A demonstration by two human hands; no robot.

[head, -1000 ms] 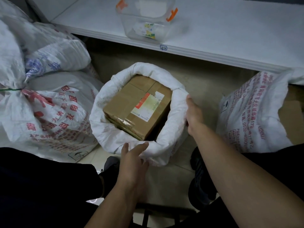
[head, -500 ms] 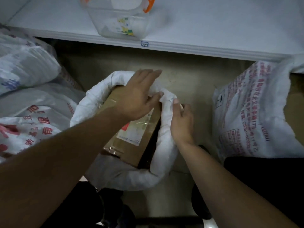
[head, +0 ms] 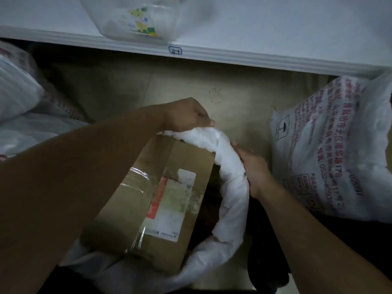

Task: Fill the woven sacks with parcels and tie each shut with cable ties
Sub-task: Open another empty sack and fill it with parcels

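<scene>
Since a moment ago, left hand (head: 186,115) has curled onto the far rolled rim of the woven sack (head: 231,166); right hand (head: 252,172) grips its right side. Cardboard parcel (head: 161,200) sits inside. Likely next: unroll rim, gather neck for tying.

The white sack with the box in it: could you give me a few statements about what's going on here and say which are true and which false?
1. A cardboard box sits inside the white sack. True.
2. The left hand grips the far part of the sack's rolled rim. True.
3. The right hand rests flat on the box. False: it holds the sack's rim on the right side.
4. The sack is already tied shut. False: its mouth is open and no cable tie shows.
5. A clear plastic container stands on the white shelf above. True.
</scene>
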